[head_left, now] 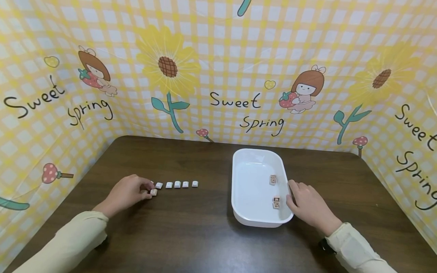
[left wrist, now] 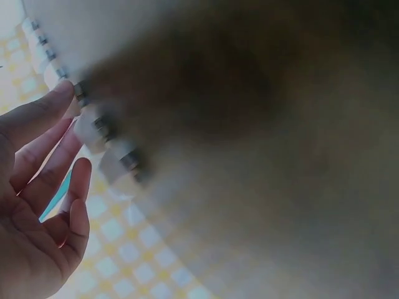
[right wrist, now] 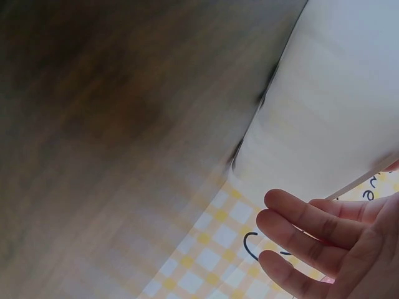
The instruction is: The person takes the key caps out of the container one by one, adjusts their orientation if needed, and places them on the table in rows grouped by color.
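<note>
My left hand (head_left: 128, 192) is low over the table's left side, thumb and fingertips pinching a small white keycap-like piece (head_left: 154, 192). Beside those fingertips, several similar white pieces (head_left: 177, 184) form a row running right. The left wrist view shows the row blurred, with a fingertip (left wrist: 62, 90) against it. My right hand (head_left: 308, 203) holds the right rim of a white rectangular tray (head_left: 239, 216), thumb over the edge. In the right wrist view, other fingers (right wrist: 299, 215) extend along the tray's outer wall. Inside lie brown-marked pieces (head_left: 273, 179) in two small groups.
The dark wooden table (head_left: 164, 235) has rounded far corners. A yellow checked cloth (head_left: 218, 68) with sunflowers and lettering stands around its back and sides. The tray's raised walls stand between the row and my right hand.
</note>
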`<state>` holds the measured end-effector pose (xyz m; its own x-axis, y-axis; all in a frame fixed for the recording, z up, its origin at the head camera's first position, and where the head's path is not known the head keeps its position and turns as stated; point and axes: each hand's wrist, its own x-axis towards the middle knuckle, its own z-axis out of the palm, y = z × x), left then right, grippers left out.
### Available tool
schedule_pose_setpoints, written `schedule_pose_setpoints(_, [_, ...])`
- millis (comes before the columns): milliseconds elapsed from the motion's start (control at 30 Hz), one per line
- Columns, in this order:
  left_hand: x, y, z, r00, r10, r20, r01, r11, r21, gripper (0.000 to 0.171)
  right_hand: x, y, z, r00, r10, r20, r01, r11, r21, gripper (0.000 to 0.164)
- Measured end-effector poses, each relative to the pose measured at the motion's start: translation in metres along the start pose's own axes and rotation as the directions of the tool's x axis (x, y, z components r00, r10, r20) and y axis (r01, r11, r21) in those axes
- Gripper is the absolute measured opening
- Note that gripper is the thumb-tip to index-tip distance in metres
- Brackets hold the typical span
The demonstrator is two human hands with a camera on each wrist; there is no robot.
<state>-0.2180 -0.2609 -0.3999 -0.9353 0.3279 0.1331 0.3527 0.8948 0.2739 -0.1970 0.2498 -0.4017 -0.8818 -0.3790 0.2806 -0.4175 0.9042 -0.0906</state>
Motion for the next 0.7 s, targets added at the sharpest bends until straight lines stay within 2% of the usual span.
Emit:
schedule_pose_setpoints(167, [0.001,0.012,-0.021,0.999,0.006,-0.042,-0.004,0.999,0.050,0.019,0.000,0.000,0.000,1.000,-0.007,-0.011,0.007,1.000,-0.002,0.029])
schedule_pose_setpoints(300, [0.012,0.038,-0.040,0.997,0.037,-0.075,-0.034,0.999,0.041,0.021,0.000,0.000,0.000,1.000,-0.012,-0.018,0.012,1.000,-0.004,0.028])
schedule_pose_setpoints(400, [0.028,0.069,-0.049,0.987,0.116,-0.112,-0.112,0.993,0.043,0.021,0.000,0.000,-0.001,1.000,-0.007,-0.014,0.007,1.000,0.002,0.028])
schedule_pose_setpoints(500, [0.049,0.108,-0.053,0.968,0.219,-0.125,-0.216,0.976,0.039,0.020,0.000,0.000,-0.002,1.000,0.000,-0.007,0.000,1.000,0.010,0.028])
schedule_pose_setpoints(600, [0.073,0.148,-0.051,0.944,0.315,-0.100,-0.314,0.949,0.033,0.019,0.000,-0.001,-0.001,1.000,-0.001,-0.007,0.001,1.000,0.013,0.027])
schedule_pose_setpoints(700, [0.099,0.189,-0.043,0.927,0.373,-0.042,-0.372,0.928,0.018,0.018,0.000,0.000,0.000,1.000,-0.001,-0.012,0.001,1.000,0.010,0.024])
